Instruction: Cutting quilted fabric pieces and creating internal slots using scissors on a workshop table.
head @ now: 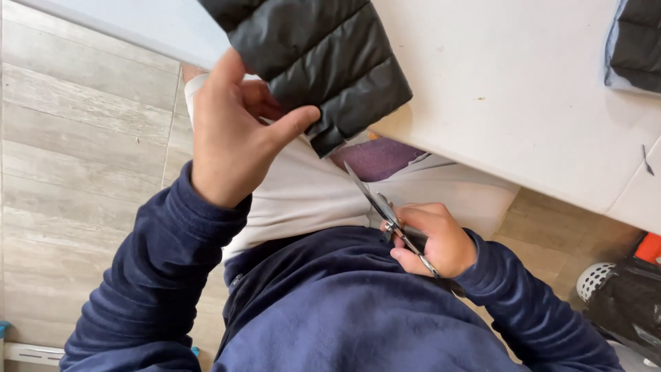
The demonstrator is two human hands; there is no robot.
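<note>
Both hands busy: our left hand [231,141] pinches the black quilted jacket [320,58] taut, right hand [437,238] fisted on the scissors [385,210], so we should snip close, blades clear of the padding.

Black quilted jacket [320,62], white table [523,96], navy sleeves [151,275], silver scissors [385,213].

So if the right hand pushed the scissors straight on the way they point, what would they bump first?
The right hand aims the scissors up toward the hanging end of the black puffy jacket, pinched by the left hand. They would probably meet that edge first, though depth is hard to judge here.
</note>
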